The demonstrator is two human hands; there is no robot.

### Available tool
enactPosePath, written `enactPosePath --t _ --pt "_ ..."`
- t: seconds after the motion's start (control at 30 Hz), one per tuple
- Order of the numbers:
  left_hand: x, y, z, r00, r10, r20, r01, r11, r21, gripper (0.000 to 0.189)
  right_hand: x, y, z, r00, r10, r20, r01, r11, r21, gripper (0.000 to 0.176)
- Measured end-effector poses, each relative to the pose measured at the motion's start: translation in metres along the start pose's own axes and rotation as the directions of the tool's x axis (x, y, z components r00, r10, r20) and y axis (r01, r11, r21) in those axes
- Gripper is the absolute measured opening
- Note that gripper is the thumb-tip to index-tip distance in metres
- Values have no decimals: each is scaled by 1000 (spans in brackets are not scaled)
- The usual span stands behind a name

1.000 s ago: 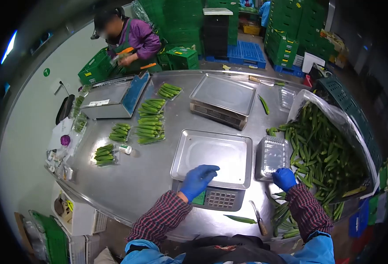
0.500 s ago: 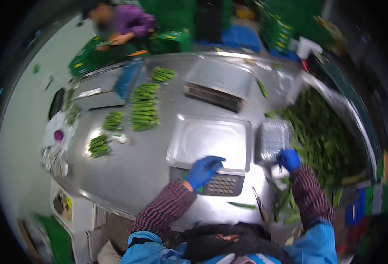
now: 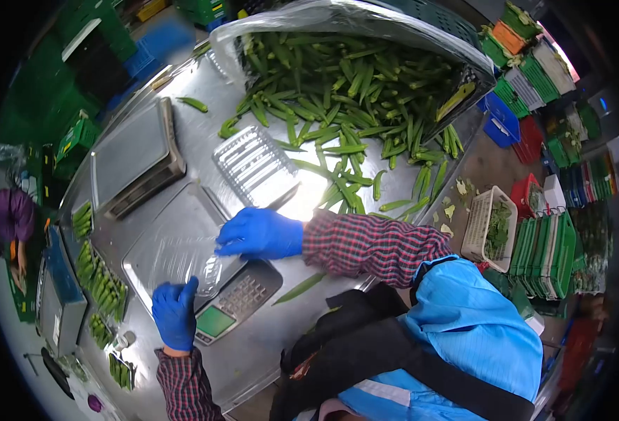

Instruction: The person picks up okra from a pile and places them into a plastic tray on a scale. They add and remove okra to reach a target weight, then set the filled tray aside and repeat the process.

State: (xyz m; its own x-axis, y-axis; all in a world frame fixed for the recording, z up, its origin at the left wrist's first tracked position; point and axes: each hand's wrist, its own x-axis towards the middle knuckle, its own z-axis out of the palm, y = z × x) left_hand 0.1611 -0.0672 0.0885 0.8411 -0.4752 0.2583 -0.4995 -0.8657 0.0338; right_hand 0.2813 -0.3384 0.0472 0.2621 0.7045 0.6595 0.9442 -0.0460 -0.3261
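Observation:
A clear plastic tray (image 3: pixel 183 263) is between my hands, over the metal pan (image 3: pixel 141 242) of a weighing scale. My right hand (image 3: pixel 264 234), in a blue glove, is closed on the tray's right edge. My left hand (image 3: pixel 176 312), gloved too, pinches its near left corner. Below the tray sits the scale's keypad (image 3: pixel 245 293) with a green display (image 3: pixel 214 321). Behind my right hand lies a stack of clear plastic trays (image 3: pixel 257 167). One okra pod (image 3: pixel 299 288) rests beside the keypad.
Loose okra (image 3: pixel 344 77) spills from a lined crate at the back. A second scale (image 3: pixel 134 161) stands at the left back. Trays of okra (image 3: pixel 102 281) line the left side, near another person (image 3: pixel 13 221). A white basket (image 3: pixel 488 228) is off the table's right.
My view has turned to the right. My right hand has moved from the tray stack to the scale, bringing one clear tray, and my left hand now grips it too.

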Motion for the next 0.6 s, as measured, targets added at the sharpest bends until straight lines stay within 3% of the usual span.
enactPosePath --t 0.07,0.1,0.13,0.17,0.2,0.23,0.3,0.33,0.4,0.43,0.47,0.5,0.53,0.57,0.6 --pt "-25 -11 29 991 -79 109 77 997 16 49 -37 39 -18 948 312 -67 -302 945 130 32" --pt "-26 -5 29 975 -146 169 152 988 -22 54 -48 50 -50 821 569 -38 -537 794 285 37" --pt "-23 4 27 950 -211 231 229 972 -56 59 -64 62 -90 633 774 34 -712 564 419 41" --pt "-13 22 13 928 -278 248 320 935 -151 64 -96 90 -117 804 579 -135 -594 769 -236 43" --pt "-9 33 10 926 -282 250 326 933 -155 64 -127 128 -155 884 446 -142 -462 787 -409 46" --pt "-7 43 8 934 -308 180 345 911 -228 68 -140 140 -191 820 554 -141 -502 580 -642 56" --pt "2 60 17 914 -397 87 397 824 -404 67 -160 171 -230 680 688 -254 -581 295 -758 85" --pt "12 69 27 910 -403 94 405 824 -396 67 -164 192 -249 639 759 -126 -461 246 -853 97" --pt "49 85 48 915 -401 40 362 776 -515 56 -163 223 -262 638 769 -44 -428 307 -850 99" --pt "73 100 52 926 -377 7 315 764 -563 47 -154 239 -264 709 706 -8 -381 373 -846 97" --pt "89 108 58 946 -315 68 294 757 -583 44 -138 262 -256 791 611 37 -320 465 -826 94" --pt "106 108 70 959 -253 129 278 746 -605 41 -172 277 -267 866 498 31 -287 549 -785 87" --pt "122 112 82 978 -174 112 206 779 -592 36 -163 281 -268 742 666 75 -403 534 -743 82" --pt "138 118 90 990 -127 55 134 785 -605 37 -176 290 -266 857 515 29 -313 565 -764 77" --pt "155 125 91 994 -94 60 111 774 -623 36 -162 274 -269 786 611 90 -332 542 -772 76"
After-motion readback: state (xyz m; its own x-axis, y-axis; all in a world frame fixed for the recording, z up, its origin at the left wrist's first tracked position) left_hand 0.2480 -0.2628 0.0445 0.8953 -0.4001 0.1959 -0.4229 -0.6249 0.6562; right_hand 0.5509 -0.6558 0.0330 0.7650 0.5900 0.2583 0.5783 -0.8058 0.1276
